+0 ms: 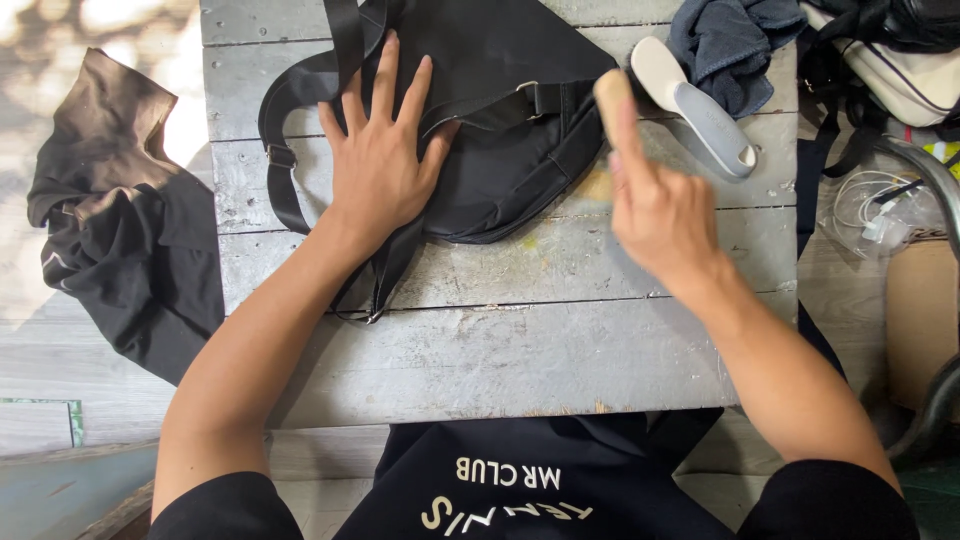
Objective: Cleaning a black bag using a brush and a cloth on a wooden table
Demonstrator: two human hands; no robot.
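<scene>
A: Fingers of the right hand (665, 215) are wrapped around a wooden-handled brush (612, 95), blurred, its pale end sticking out toward the far side, just beside the right edge of the black bag (500, 130).

B: And the left hand (378, 160)?

A: It lies flat, fingers spread wide, palm pressed on the bag's left part; it grasps nothing. A strap (275, 150) loops out to the left of it, and more straps trail toward the near side under the wrist.

B: Where does the bag sit?

A: On the far half of a weathered grey wooden table (520, 350), well in from the near edge.

B: What else is around?

A: A grey and white brush (700, 105) lies to the right of the bag, touching a dark blue cloth (730, 40) at the far right corner. Off the table to the left lies a black garment (120, 230).
</scene>
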